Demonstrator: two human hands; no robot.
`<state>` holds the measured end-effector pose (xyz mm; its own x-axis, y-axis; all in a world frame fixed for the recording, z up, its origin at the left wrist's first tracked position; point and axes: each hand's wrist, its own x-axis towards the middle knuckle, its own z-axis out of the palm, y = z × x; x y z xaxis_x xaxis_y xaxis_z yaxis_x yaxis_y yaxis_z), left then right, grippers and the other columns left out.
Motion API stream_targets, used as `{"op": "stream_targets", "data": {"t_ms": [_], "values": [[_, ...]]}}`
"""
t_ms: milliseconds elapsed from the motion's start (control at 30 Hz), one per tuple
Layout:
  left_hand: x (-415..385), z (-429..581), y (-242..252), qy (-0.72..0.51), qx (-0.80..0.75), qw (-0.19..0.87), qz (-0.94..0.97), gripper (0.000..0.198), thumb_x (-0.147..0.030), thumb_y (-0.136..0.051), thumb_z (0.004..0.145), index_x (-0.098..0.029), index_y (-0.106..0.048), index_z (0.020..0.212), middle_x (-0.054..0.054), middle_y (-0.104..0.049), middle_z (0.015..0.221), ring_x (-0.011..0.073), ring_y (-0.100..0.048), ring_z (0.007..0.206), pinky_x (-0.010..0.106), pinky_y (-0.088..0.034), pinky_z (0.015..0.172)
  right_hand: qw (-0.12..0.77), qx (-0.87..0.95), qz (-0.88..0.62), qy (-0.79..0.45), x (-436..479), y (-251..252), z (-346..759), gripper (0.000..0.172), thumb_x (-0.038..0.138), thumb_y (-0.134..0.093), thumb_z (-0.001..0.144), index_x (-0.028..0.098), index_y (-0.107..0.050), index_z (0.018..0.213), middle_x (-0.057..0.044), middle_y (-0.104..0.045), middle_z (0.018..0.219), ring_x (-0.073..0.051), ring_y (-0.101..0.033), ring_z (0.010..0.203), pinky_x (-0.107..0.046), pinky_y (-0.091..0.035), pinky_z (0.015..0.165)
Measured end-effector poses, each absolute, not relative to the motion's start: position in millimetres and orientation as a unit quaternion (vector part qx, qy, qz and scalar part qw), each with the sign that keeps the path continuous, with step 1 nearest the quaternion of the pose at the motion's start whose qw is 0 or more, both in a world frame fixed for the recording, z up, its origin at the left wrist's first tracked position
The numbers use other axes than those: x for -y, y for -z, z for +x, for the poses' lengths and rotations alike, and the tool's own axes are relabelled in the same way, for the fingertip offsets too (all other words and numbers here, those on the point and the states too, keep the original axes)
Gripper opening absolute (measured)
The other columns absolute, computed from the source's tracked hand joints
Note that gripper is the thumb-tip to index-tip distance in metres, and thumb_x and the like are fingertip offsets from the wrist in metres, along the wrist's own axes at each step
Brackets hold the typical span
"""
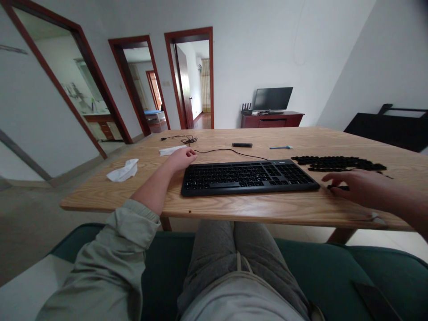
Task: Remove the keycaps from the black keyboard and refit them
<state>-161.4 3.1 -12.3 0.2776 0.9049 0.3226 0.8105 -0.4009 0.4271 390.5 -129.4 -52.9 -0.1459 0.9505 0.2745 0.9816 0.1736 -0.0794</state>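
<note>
A black keyboard (249, 177) lies across the middle of the wooden table (234, 207). My left hand (183, 158) rests on the table at the keyboard's far left corner, fingers curled loosely, touching a white tissue (171, 150). My right hand (354, 185) lies palm down just right of the keyboard, fingers closed over a small black piece (338, 187). A pile of loose black keycaps (337, 163) sits just beyond that hand.
A crumpled white tissue (123, 170) lies at the table's left. The keyboard cable (230, 151) runs back to a coil. A small black stick (242, 145) and a blue tool (281, 147) lie further back. A TV (272, 99) stands against the far wall.
</note>
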Motion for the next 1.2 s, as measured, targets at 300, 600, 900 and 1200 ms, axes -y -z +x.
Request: {"op": "stream_targets", "data": {"t_ms": [300,600,900,1200], "values": [[33,-135,-3,-0.333,-0.381,0.061,0.86,0.027,-0.035,-0.06,0.083,-0.017,-0.07,0.101,0.003,-0.068,0.083,0.0121,-0.057,0.068,0.026,-0.047,0.066,0.243,0.787,-0.562,-0.08,119,-6,247,0.033,0.04,-0.054,0.084,0.019,-0.072,0.102,-0.006,-0.068,0.077,-0.019,-0.059,0.064,-0.033,-0.044,0.06],[108,-115,-7,-0.269,-0.266,-0.038,0.925,0.033,-0.034,-0.062,0.089,-0.025,-0.067,0.12,0.005,-0.072,0.104,0.0175,-0.066,0.096,0.032,-0.051,0.089,0.366,0.782,-0.303,-0.403,89,4,118,0.025,0.04,-0.067,0.082,0.02,-0.052,0.084,0.005,-0.05,0.07,-0.01,-0.045,0.062,-0.023,-0.036,0.056],[119,-100,5,-0.316,-0.271,-0.065,0.907,0.027,-0.034,-0.059,0.092,-0.024,-0.069,0.114,0.005,-0.072,0.109,0.0179,-0.066,0.101,0.033,-0.051,0.092,0.348,0.742,-0.294,-0.492,90,20,122,0.028,0.042,-0.067,0.083,0.02,-0.05,0.081,0.007,-0.044,0.064,-0.009,-0.039,0.056,-0.022,-0.029,0.051],[118,-96,-1,-0.295,-0.286,-0.034,0.911,0.023,-0.032,-0.061,0.09,-0.022,-0.071,0.108,0.006,-0.073,0.106,0.0202,-0.065,0.101,0.036,-0.05,0.093,0.358,0.733,-0.303,-0.492,93,15,121,0.034,0.043,-0.073,0.077,0.02,-0.049,0.081,0.007,-0.045,0.063,-0.007,-0.039,0.055,-0.022,-0.025,0.048]]}}
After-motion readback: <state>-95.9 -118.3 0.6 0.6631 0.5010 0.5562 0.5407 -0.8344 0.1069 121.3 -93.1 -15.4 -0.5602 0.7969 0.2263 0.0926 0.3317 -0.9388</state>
